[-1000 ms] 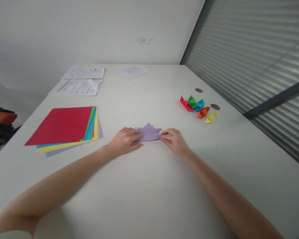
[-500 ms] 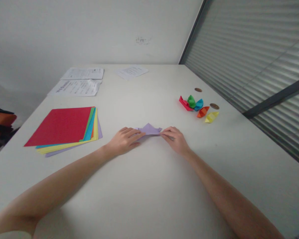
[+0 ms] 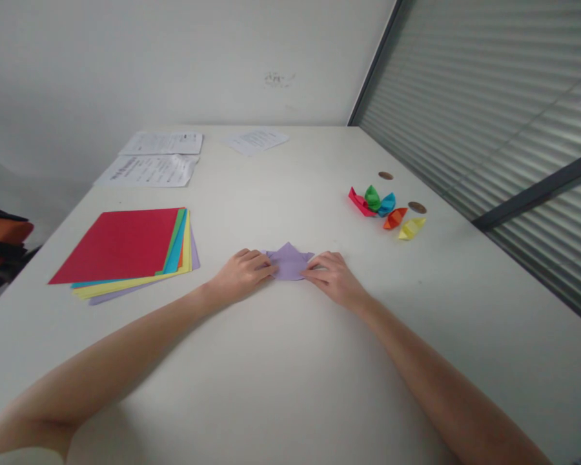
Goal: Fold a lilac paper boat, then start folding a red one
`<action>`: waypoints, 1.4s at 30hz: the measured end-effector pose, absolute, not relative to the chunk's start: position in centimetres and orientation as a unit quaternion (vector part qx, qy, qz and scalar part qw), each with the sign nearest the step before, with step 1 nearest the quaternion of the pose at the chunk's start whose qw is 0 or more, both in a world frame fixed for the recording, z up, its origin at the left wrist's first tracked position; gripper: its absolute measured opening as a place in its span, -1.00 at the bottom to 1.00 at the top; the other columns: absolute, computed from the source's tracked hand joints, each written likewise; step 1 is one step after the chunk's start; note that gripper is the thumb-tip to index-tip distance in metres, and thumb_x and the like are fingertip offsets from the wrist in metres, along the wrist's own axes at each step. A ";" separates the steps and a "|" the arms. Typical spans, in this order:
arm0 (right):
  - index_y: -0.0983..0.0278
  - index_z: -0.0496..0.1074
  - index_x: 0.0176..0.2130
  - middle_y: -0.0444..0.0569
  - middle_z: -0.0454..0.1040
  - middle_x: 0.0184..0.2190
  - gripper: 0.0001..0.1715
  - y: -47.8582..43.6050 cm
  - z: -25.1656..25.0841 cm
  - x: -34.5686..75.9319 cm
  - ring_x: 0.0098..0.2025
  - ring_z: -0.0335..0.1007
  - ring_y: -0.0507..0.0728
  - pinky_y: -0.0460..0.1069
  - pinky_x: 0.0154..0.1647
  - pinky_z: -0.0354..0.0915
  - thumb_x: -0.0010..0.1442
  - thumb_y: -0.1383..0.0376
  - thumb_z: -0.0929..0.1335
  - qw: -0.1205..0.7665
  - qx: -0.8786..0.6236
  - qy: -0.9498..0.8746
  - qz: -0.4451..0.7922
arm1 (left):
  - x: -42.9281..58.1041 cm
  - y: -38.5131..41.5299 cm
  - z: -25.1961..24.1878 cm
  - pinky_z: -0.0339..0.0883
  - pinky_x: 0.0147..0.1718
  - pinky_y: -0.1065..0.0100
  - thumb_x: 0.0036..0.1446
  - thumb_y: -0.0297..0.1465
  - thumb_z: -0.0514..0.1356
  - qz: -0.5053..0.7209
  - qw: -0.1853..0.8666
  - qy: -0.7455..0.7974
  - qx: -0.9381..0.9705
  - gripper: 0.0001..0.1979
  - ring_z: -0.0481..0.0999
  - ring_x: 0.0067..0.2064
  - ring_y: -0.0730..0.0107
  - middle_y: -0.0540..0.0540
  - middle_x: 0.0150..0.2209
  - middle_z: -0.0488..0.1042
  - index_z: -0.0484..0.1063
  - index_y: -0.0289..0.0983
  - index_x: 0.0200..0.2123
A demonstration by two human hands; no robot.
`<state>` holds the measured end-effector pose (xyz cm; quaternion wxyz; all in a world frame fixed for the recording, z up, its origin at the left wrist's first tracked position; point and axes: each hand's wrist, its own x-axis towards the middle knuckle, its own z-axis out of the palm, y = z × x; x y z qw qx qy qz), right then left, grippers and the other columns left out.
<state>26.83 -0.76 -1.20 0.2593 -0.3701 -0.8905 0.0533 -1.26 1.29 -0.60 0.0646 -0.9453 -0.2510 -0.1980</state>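
A partly folded sheet of purple origami paper (image 3: pixel 290 263) lies on the white table in front of me, a pointed peak at its far side and a straight near edge. My left hand (image 3: pixel 244 272) grips its left end, fingers bent over the paper with the thumb at the near edge. On the opposite end, my right hand (image 3: pixel 333 278) pinches the near right corner between thumb and fingers. The fingers cover both ends of the paper.
To the left lies a fanned stack of coloured paper (image 3: pixel 121 242), red on top. Several small folded paper boats (image 3: pixel 394 218) sit at the right, near two dark round discs (image 3: pixel 417 207). Printed sheets (image 3: pixel 150 169) lie farther back. Window blinds (image 3: pixel 489 97) border the right side.
The purple paper's near part has come down flat towards me, so more of its face shows. My right hand has shifted slightly left and nearer; my left fingers have drawn back a little.
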 end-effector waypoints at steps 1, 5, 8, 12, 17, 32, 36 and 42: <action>0.13 0.60 -0.19 -0.01 0.54 -0.25 -0.79 -0.7 -1.2 26.9 -0.14 0.33 0.15 0.09 -0.10 0.15 0.28 0.26 0.34 0.257 -0.371 -0.890 0.062 | -1.3 1.3 -0.6 0.29 -0.27 0.28 0.34 -0.34 0.03 -0.194 0.070 -0.247 -0.947 -0.75 0.46 -0.22 0.32 -0.15 -0.25 0.50 0.48 -0.23 -0.09; 0.11 0.60 -0.24 -0.04 0.55 -0.25 -0.81 -0.6 -1.1 27.0 -0.13 0.34 0.15 0.10 -0.09 0.15 0.27 0.24 0.35 0.254 -0.392 -0.879 0.099 | -1.4 1.6 -0.6 0.24 -0.30 0.29 0.34 -0.32 0.04 -0.190 0.075 -0.242 -0.948 -0.75 0.43 -0.27 0.34 -0.10 -0.33 0.47 0.51 -0.23 -0.17; 0.10 0.60 -0.25 -0.06 0.57 -0.25 -0.80 -0.5 -1.1 27.1 -0.13 0.35 0.16 0.11 -0.07 0.16 0.27 0.23 0.34 0.257 -0.413 -0.865 0.122 | -1.4 1.7 -0.7 0.21 -0.32 0.31 0.33 -0.26 0.05 -0.208 0.053 -0.265 -0.940 -0.70 0.42 -0.32 0.37 -0.08 -0.39 0.46 0.53 -0.23 -0.29; 0.12 0.60 -0.26 -0.04 0.57 -0.25 -0.78 -0.6 -1.2 27.1 -0.13 0.37 0.15 0.11 -0.05 0.16 0.28 0.20 0.33 0.265 -0.424 -0.856 0.132 | -1.4 1.8 -0.8 0.21 -0.33 0.32 0.33 -0.22 0.05 -0.230 0.028 -0.275 -0.933 -0.62 0.41 -0.39 0.41 -0.06 -0.48 0.44 0.51 -0.25 -0.44; 0.17 0.58 -0.30 -0.04 0.55 -0.31 -0.74 -0.7 -1.3 26.8 -0.18 0.37 0.14 0.09 -0.08 0.16 0.30 0.18 0.31 0.275 -0.442 -0.842 0.143 | -1.5 2.0 -1.1 0.18 -0.34 0.31 0.30 -0.19 0.09 -0.248 -0.013 -0.289 -0.924 -0.63 0.42 -0.39 0.39 -0.04 -0.52 0.45 0.50 -0.25 -0.46; 0.20 0.56 -0.35 -0.02 0.55 -0.42 -0.73 -0.8 -1.6 26.3 -0.21 0.38 0.18 0.10 -0.12 0.22 0.27 0.14 0.33 0.284 -0.499 -0.804 0.157 | -1.0 1.8 -0.6 0.19 -0.45 0.38 0.19 -0.16 0.18 -0.215 -0.233 -0.414 -0.853 -0.69 0.38 -0.50 0.47 0.00 -0.51 0.52 0.55 -0.23 -0.44; 0.18 0.58 -0.38 -0.01 0.59 -0.41 -0.72 -0.7 -1.7 26.1 -0.23 0.43 0.19 0.09 -0.18 0.26 0.22 0.08 0.37 0.293 -0.541 -0.770 0.169 | -0.8 1.6 -0.2 0.20 -0.40 0.34 0.14 -0.17 0.22 -0.204 -0.205 -0.453 -0.844 -0.72 0.40 -0.51 0.46 0.02 -0.53 0.53 0.54 -0.21 -0.49; 0.18 0.59 -0.40 -0.02 0.55 -0.46 -0.73 -0.8 -1.6 25.8 -0.36 0.43 0.16 0.05 -0.30 0.28 0.13 0.06 0.42 0.279 -0.585 -0.748 0.142 | -0.5 1.3 0.4 0.20 -0.28 0.25 0.08 -0.18 0.28 -0.174 -0.198 -0.494 -0.829 -0.75 0.44 -0.48 0.42 0.03 -0.53 0.54 0.53 -0.20 -0.53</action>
